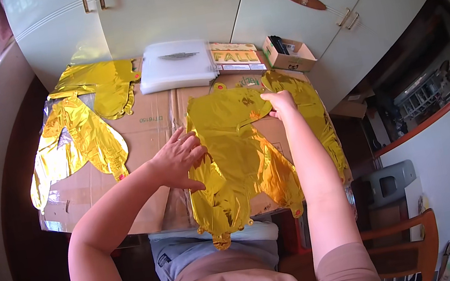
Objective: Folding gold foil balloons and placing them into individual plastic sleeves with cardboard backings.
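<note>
A flat gold foil balloon (222, 120) lies in front of me, its lower part hanging over the near edge of the cardboard. My right hand (282, 104) pinches its upper right corner between thumb and fingers. Against its left edge rests my left hand (182, 158), open with the fingers spread and the thumb apart. Another gold foil piece (308, 98) lies to the right, partly behind my right forearm. Two more flat gold foil balloons, a forked one (88, 132) and one farther back (109, 79), lie on the left.
Flattened cardboard (145, 138) covers the table. Along its back edge stand a stack of clear plastic bags (175, 66), a flat printed packet (235, 56) and a small open carton (295, 58) with dark items. Pale cabinets (175, 13) rise behind. A wooden chair (425, 235) is at the right.
</note>
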